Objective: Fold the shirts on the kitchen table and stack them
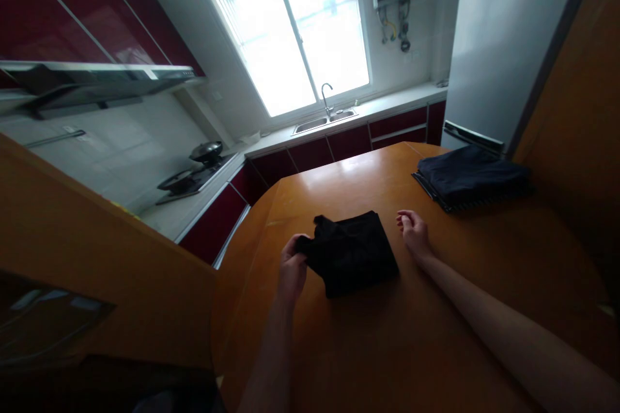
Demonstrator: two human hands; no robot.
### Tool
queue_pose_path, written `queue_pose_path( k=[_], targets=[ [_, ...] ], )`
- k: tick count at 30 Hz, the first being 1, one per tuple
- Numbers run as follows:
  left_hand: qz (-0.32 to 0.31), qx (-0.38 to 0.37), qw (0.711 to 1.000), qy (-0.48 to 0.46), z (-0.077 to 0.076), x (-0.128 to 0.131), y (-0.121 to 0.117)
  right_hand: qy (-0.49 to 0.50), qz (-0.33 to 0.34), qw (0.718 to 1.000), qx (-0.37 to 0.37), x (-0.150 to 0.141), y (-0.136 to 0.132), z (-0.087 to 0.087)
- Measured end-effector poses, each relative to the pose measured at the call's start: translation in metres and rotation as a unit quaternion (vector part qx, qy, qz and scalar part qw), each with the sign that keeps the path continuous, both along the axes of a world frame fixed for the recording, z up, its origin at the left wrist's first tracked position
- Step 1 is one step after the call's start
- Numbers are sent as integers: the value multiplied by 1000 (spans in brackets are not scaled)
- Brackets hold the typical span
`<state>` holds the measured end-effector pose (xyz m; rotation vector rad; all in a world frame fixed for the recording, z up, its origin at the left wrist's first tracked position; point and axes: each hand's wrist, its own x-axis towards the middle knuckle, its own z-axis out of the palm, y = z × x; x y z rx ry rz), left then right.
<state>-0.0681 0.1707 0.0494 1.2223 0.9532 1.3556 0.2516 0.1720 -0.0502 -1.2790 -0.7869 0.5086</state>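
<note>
A folded black garment [361, 251] lies on the wooden table [368, 348]; its exact kind does not show. My left hand [293, 264] pinches its left corner, which is pulled out and slightly raised toward me. A second bit of black cloth sticks up at the garment's back left. To the right of the garment, apart from it, my right hand [411, 230] rests at the table with its fingers curled in. Nothing shows in that hand, though the palm side is partly hidden.
Dark folded clothes [472, 174] are stacked at the table's right, near the fridge [504, 45]. A wooden panel [121, 258] stands on the left. Farther back are a stove with pans [207, 151], a sink [312, 124] and a window.
</note>
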Motion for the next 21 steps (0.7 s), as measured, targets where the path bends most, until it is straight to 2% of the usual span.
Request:
queue_pose_path(
  k=[3,5,7,10,12,13,15,16,18,19,21],
  targets=[
    [9,-28,999,-32,6,-43,-30,-29,35,999,0,-2,-1,0],
    [53,-49,997,-2,2,-77,-46,-57,68,996,6,-6,-5,2],
    [120,-80,987,68,-8,-111,-59,-100,106,989,13,-11,-9,4],
    [270,-98,944,160,-22,-150,-76,-193,166,966,40,-20,-17,6],
    [350,-64,909,217,-24,-156,-89,-268,214,937,60,-27,-24,7],
    [361,-34,896,254,-22,-150,-95,-307,240,919,63,-31,-27,8],
    [302,34,887,346,-13,-125,-103,-383,297,873,53,-37,-33,8],
    [241,69,884,394,-7,-107,-105,-414,324,849,45,-39,-35,9],
    [99,148,861,476,2,-67,-103,-451,367,813,32,-40,-39,10],
    [35,168,846,505,4,-48,-99,-457,379,804,30,-39,-40,12],
    [-25,187,822,537,5,-18,-88,-452,389,802,43,-38,-44,17]
  ],
)
